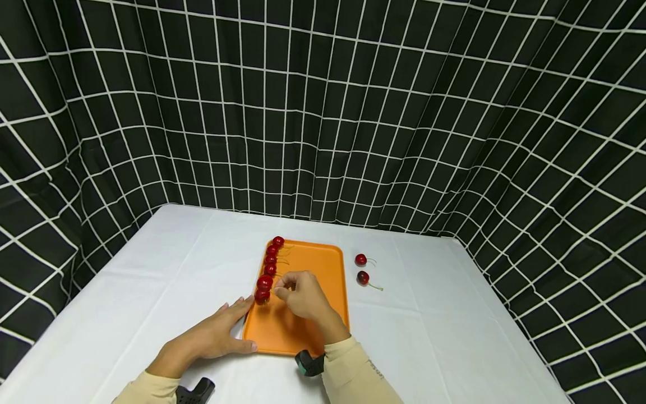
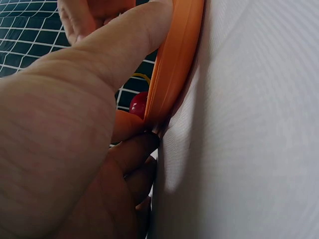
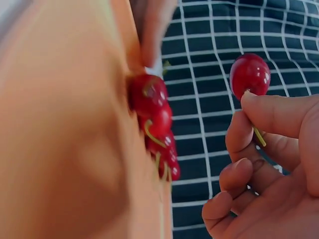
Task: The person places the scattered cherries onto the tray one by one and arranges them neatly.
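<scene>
My right hand [image 1: 303, 294] is over the orange tray [image 1: 313, 264], pinching a red cherry [image 3: 250, 74] by its stem between thumb and forefinger. In the right wrist view that cherry hangs clear of the others, stem running down into the fingers. Along the tray's left edge lies a row of several cherries [image 1: 270, 259], their stems pointing right. My left hand [image 1: 214, 335] rests at the tray's front left corner, fingers extended along the left side. Its thumb touches the front rim, as the left wrist view also shows.
Two more cherries lie on the white cloth right of the tray, a rear one [image 1: 360, 259] and a darker one [image 1: 363, 278] nearer me. A black curtain [image 1: 323, 112] with white grid lines encloses the table's back and sides.
</scene>
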### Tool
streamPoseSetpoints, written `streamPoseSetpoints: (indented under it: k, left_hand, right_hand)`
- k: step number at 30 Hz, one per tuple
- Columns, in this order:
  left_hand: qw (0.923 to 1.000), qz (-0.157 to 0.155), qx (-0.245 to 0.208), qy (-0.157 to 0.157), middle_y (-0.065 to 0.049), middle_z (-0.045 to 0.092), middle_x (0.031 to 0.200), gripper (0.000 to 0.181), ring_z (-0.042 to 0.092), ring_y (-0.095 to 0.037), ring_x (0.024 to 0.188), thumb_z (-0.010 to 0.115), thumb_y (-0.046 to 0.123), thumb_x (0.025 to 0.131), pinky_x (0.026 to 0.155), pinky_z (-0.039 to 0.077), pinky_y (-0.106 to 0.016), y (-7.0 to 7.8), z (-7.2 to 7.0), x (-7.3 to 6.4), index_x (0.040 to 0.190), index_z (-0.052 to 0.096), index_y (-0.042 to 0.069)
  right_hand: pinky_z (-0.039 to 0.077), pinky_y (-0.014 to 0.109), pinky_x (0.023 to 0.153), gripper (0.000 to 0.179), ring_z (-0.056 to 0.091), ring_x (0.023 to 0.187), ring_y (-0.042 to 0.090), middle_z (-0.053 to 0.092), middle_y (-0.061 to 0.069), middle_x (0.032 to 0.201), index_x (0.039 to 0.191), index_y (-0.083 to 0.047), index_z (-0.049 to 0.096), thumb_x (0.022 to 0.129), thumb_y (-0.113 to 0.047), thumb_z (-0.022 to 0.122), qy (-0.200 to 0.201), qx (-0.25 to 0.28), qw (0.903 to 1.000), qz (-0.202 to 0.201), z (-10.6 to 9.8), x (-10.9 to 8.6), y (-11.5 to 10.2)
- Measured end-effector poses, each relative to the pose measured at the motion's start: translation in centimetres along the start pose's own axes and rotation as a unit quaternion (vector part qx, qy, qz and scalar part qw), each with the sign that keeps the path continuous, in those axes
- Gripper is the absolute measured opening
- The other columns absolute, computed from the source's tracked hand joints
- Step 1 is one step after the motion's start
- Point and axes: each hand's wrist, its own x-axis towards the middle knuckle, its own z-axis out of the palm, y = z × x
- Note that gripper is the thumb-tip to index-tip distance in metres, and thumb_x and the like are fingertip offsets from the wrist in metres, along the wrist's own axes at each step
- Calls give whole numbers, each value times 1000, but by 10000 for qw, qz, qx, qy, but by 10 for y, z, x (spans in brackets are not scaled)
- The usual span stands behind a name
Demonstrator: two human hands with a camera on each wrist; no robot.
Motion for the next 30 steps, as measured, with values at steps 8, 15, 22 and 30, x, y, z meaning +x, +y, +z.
streamPoseSetpoints:
  k: [8,15,22,30]
  left_hand:
    - [10000,-38,-90,4,-24,31,151,101,19,-37,141,80,53,73,114,7,-53,-1,1,2,145,38,-5]
    - [9999,-22,-100,9,-22,28,152,104,18,-36,142,79,54,72,114,5,-52,0,0,1,148,34,0]
    - [9999,-71,-71,55,-22,27,153,107,18,-37,141,80,55,71,114,6,-53,1,0,0,150,31,1]
    - [9997,-172,-102,104,-22,28,152,108,19,-40,141,81,55,68,113,9,-55,0,1,0,150,32,3]
  right_hand:
    - [36,19,44,18,43,51,6,56,-9,63,72,-11,66,89,-7,69,-494,-157,9986,144,19,3,4]
    - [39,19,44,19,46,49,7,55,-9,58,69,-10,66,86,-4,70,-768,-471,9955,287,22,1,10]
    - [39,19,46,21,45,51,6,53,-10,55,66,-13,66,84,-6,72,-795,-880,9928,167,22,1,14]
    - [39,19,47,23,45,54,7,54,-12,57,65,-16,65,84,-8,73,-840,-1229,9886,215,24,3,15]
